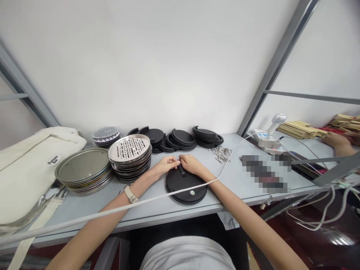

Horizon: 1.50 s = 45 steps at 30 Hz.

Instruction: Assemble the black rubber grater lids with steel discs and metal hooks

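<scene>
A round black disc (182, 187) lies near the front edge of the shelf, with a small round sticker low on its face and a short black tab (182, 171) near its top. Over its far rim, my left hand (169, 163) is closed in a pinch with thumb and forefinger. Right beside it, my right hand (191, 164) is closed too, its fingertips almost touching the left ones at the end of the tab. What sits between the fingertips is too small to make out. A heap of small metal hooks (221, 153) lies beyond my right hand.
More black discs (182, 138) are piled along the wall. To the left stand a stack of perforated metal discs (129, 148), a stack of flat round plates (84, 165) and a cream bag (30, 165). A white cable (157, 200) crosses in front. Another person's hand (336, 140) is far right.
</scene>
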{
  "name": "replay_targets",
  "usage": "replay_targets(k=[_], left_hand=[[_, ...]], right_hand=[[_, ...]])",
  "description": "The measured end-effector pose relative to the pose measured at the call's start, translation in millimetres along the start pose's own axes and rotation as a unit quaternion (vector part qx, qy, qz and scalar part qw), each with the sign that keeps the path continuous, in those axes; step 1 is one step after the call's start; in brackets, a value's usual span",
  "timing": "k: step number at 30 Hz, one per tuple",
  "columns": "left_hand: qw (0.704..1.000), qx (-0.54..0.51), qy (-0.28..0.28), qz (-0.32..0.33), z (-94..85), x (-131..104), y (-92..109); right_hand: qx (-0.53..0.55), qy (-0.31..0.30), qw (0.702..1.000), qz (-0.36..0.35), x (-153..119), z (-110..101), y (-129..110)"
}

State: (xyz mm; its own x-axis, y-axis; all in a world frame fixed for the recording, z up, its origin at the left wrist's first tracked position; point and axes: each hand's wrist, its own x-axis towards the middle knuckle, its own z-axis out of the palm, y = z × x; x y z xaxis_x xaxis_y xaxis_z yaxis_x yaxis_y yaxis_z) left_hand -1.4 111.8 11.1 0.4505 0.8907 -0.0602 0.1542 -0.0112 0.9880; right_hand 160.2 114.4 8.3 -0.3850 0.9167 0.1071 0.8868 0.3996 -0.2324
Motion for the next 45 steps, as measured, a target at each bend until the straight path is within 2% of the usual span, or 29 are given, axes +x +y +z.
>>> replay_targets(k=[13,24,31,35,37,39,42,45], left_hand=[[1.000,-0.015,-0.008,0.008,-4.1,9,-14],[1.000,-0.016,-0.012,-0.003,-2.8,8,-9],[0.999,-0.021,-0.037,0.008,-4.6,4,-6],[0.999,-0.021,-0.036,0.005,-5.2,3,-8],[0.999,-0.017,-0.039,0.006,-4.4,3,-10],[0.999,-0.011,-0.047,0.011,-3.3,3,-12],[0.999,0.000,-0.047,0.015,-2.1,3,-14],[0.998,0.030,-0.044,0.023,-1.1,1,-13]], right_hand=[[-0.004,-0.002,1.000,-0.003,1,2,1],[0.015,0.000,1.000,-0.001,1,2,2],[0.038,0.036,0.999,0.013,-7,-3,5],[0.055,0.079,0.995,0.008,-41,-10,5],[0.098,0.119,0.988,-0.014,-69,-14,6],[0.111,0.127,0.985,-0.025,-101,-20,8],[0.149,0.069,0.986,-0.012,-152,-34,22],[0.204,-0.008,0.979,0.022,-193,-55,54]])
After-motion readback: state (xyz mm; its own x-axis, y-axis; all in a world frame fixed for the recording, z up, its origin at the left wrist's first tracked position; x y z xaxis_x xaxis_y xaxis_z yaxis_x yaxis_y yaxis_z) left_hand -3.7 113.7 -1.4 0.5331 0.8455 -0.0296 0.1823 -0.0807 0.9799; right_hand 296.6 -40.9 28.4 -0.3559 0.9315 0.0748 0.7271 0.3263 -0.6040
